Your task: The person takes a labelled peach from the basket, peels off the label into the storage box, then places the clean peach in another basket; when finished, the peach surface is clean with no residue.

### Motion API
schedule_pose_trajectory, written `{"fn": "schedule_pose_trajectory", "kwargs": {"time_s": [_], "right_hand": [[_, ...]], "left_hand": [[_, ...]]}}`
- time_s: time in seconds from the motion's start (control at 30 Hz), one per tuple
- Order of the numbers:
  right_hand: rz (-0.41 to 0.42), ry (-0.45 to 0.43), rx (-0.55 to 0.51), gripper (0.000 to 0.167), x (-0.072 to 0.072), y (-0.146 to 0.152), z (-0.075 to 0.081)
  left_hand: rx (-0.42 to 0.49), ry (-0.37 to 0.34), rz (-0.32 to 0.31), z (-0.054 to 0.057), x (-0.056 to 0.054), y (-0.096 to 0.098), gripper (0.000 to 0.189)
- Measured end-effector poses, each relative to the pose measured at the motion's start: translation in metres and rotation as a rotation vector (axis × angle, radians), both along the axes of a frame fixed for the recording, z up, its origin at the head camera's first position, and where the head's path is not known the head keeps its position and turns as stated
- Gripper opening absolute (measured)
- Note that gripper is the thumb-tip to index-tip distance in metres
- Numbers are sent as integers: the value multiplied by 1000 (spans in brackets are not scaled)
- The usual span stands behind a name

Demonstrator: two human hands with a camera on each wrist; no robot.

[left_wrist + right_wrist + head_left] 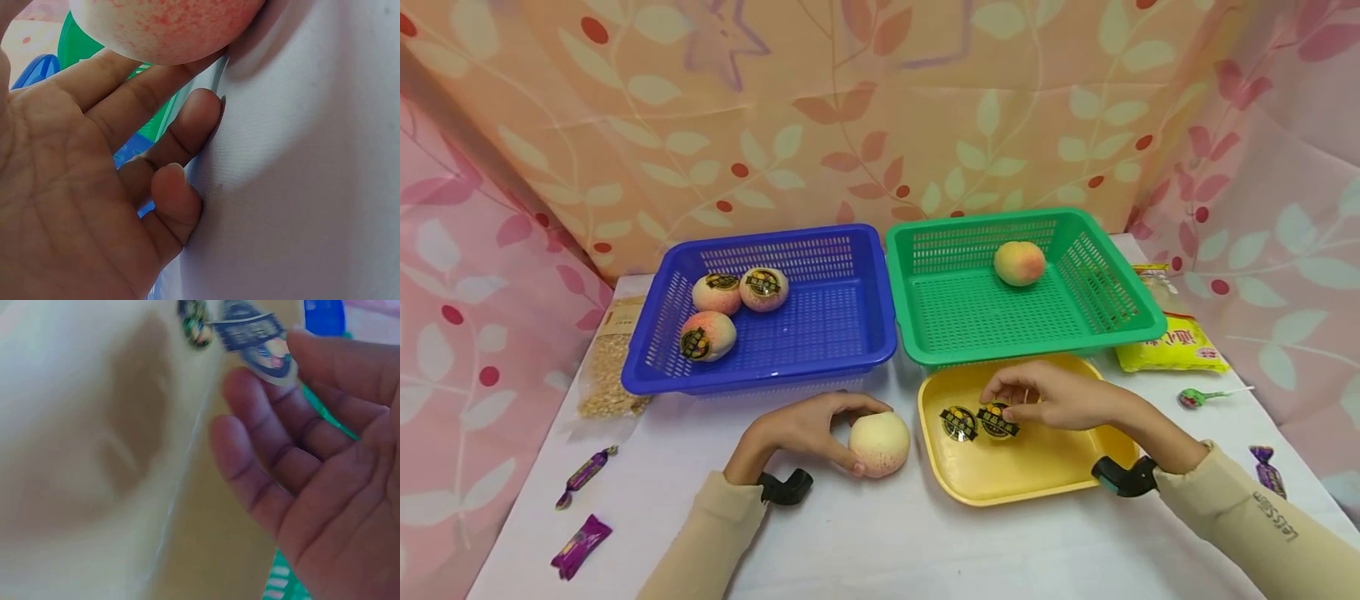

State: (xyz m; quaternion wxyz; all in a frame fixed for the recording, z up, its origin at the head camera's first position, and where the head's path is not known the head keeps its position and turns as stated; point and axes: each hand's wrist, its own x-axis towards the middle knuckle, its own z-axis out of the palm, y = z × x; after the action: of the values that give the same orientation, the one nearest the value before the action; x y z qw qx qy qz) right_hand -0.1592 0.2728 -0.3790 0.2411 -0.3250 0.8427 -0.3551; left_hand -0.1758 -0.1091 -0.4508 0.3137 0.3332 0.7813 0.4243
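Observation:
A pale peach (879, 444) sits on the white table in front of the baskets, and my left hand (811, 427) holds it from its left side between thumb and fingers. In the left wrist view, the peach (169, 28) shows a red-speckled skin, with the last two fingers curled below it. Over the yellow tray (977, 483) my right hand (1056, 396) pinches a black-and-gold sticker (997, 422) between thumb and finger. The pinched sticker (262, 340) also shows in the right wrist view. Another similar sticker (958, 423) lies in the tray to its left.
Three stickered peaches (708, 336) lie in the blue basket (760, 379). One peach (1019, 263) is in the green basket (925, 342). Around the table are a grain bag (613, 358), purple candies (582, 546), a lollipop (1195, 398) and a yellow packet (1180, 343).

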Motion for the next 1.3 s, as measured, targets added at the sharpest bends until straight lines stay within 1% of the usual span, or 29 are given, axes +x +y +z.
{"fn": "schedule_pose_trajectory", "kwargs": {"time_s": [0.23,0.33,0.43,0.6,0.73,0.8,0.87,0.97,1.03,1.1,1.17,1.27,1.3], "right_hand": [[-8,-93,94,31,-9,13,-4],[-9,-115,131,36,-10,16,-5],[-2,-101,160,41,-9,18,-4],[18,-63,173,45,-8,20,2],[17,-20,176,44,-5,24,12],[9,-15,168,44,-2,27,19],[-2,-14,144,42,1,32,27],[-31,-1,93,37,4,41,39],[-88,23,61,34,5,48,45],[-157,94,41,32,4,56,50],[-245,207,30,33,3,65,51],[-419,374,45,40,-2,77,48],[-474,410,51,44,-4,81,46]], "left_hand": [[-1,-11,3,1,0,-1,78],[-3,-10,3,2,0,0,78],[-4,-8,2,2,0,1,78],[13,-13,4,3,-1,1,76],[34,-25,-8,8,1,-2,73],[40,-17,-28,15,3,-3,72],[51,1,-56,24,6,-3,71],[78,36,-98,41,11,-2,71],[109,68,-123,52,12,0,71],[141,107,-144,63,12,3,72],[170,140,-151,74,10,7,73],[205,185,-136,90,3,16,76],[216,197,-122,95,1,19,77]]}}
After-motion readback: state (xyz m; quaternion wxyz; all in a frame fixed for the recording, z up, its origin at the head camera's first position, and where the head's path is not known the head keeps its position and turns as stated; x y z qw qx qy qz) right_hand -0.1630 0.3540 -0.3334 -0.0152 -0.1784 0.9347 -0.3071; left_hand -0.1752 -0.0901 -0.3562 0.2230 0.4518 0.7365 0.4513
